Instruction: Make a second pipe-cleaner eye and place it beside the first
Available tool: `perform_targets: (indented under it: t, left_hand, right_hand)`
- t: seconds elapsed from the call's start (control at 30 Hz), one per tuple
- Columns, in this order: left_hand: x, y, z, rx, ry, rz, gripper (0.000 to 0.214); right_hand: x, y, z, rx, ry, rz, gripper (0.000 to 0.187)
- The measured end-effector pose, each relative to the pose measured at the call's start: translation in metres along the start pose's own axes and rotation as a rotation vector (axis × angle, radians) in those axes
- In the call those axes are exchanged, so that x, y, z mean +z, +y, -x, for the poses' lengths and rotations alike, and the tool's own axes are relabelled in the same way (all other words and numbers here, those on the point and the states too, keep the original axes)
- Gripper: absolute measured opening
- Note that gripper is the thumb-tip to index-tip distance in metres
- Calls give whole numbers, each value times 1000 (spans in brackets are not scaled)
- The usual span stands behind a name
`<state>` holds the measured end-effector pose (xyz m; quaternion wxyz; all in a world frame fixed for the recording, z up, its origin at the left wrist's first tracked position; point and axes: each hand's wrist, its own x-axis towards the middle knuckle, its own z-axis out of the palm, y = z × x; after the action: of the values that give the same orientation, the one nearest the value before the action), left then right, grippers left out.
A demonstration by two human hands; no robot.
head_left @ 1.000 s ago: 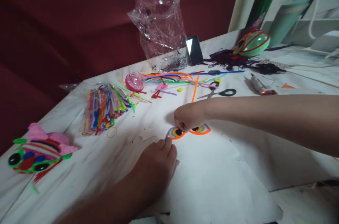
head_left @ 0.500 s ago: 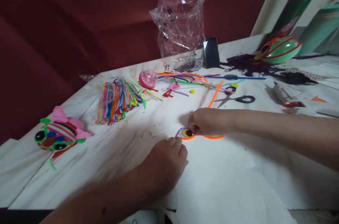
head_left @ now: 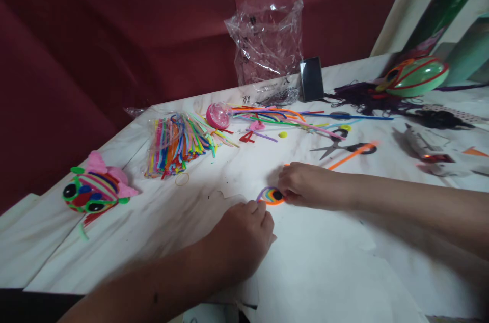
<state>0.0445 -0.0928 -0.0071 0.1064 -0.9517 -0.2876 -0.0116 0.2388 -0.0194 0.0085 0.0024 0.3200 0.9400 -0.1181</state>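
On the white paper lies a small rainbow-coloured piece of bent pipe cleaners (head_left: 269, 193) with a black spot at its right end and an orange strand along its lower edge. My left hand (head_left: 244, 236) is closed at its left end, fingertips pressed together on it. At the right end my right hand (head_left: 307, 184) is closed, pinching the orange pipe cleaner (head_left: 349, 156). That pipe cleaner's long free end sticks out behind the wrist towards the scissors (head_left: 332, 145), its tip blurred. My fingers hide part of the piece.
A bag of colourful pipe cleaners (head_left: 179, 144) lies left of centre, with a pink clear ball (head_left: 219, 115) beside it. A decorated fish (head_left: 97, 188) sits at the left. Behind stand a plastic bag (head_left: 269, 48) and a dark phone-like slab (head_left: 311, 79). A green decorated balloon-like shape (head_left: 420, 77) is far right.
The orange pipe cleaner's free end has swung from pointing up behind my right hand to slanting right across the scissors' handles. The whole view has shifted slightly. My left hand keeps its place at the piece.
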Motion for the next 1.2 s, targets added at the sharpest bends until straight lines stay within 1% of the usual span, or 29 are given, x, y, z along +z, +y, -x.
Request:
perform_targets:
  t: [0.1, 0.17, 0.27, 0.37, 0.4, 0.43, 0.47, 0.53, 0.6, 0.63, 0.7, 0.77, 0.87, 0.97, 1.03, 1.2]
  left_hand:
    - [-3, -2, 0, 10, 24, 38, 12]
    - [-5, -6, 0, -20, 83, 114, 13]
    - [-6, -15, -1, -95, 280, 224, 12]
    - [-8, -26, -4, -157, 490, 326, 13]
    - [-10, -29, -6, -187, 531, 373, 13]
    - [-13, -31, -8, -224, 548, 427, 14]
    - [-17, -32, -11, -261, 531, 482, 15]
    - [-24, -32, -16, -298, 424, 562, 14]
    - [-29, -30, -22, -284, 310, 552, 15]
    - [-29, -30, -25, -270, 274, 514, 16]
    - [-25, -30, -32, -265, 235, 427, 23]
    - [-17, -34, -39, -301, 193, 395, 28]
    - [-4, -44, -52, -375, 121, 385, 23]
    - [5, -52, -62, -407, 101, 379, 17]
    - [8, -55, -66, -429, 121, 431, 15]
    - [10, -51, -66, -497, 281, 550, 11]
  right_hand:
    - [0, 4, 0, -52, -8, -54, 13]
    - [-2, 5, 1, -82, -13, -57, 14]
    - [-5, 3, 3, -119, 18, -5, 14]
    - [-8, -2, 9, -197, 93, 68, 12]
    - [-9, -4, 11, -224, 124, 86, 11]
    - [-10, -7, 13, -246, 155, 103, 11]
    - [-11, -8, 15, -263, 187, 118, 11]
    - [-13, -10, 16, -291, 242, 140, 11]
    - [-13, -7, 14, -297, 267, 152, 10]
    - [-13, -5, 12, -289, 268, 155, 9]
    - [-10, 2, 6, -253, 273, 162, 9]
    - [-6, 10, 0, -214, 286, 165, 9]
    - [1, 18, -8, -184, 303, 159, 10]
    - [6, 22, -14, -162, 326, 161, 10]
    - [7, 24, -17, -152, 351, 168, 9]
    - [5, 28, -16, -161, 418, 185, 11]
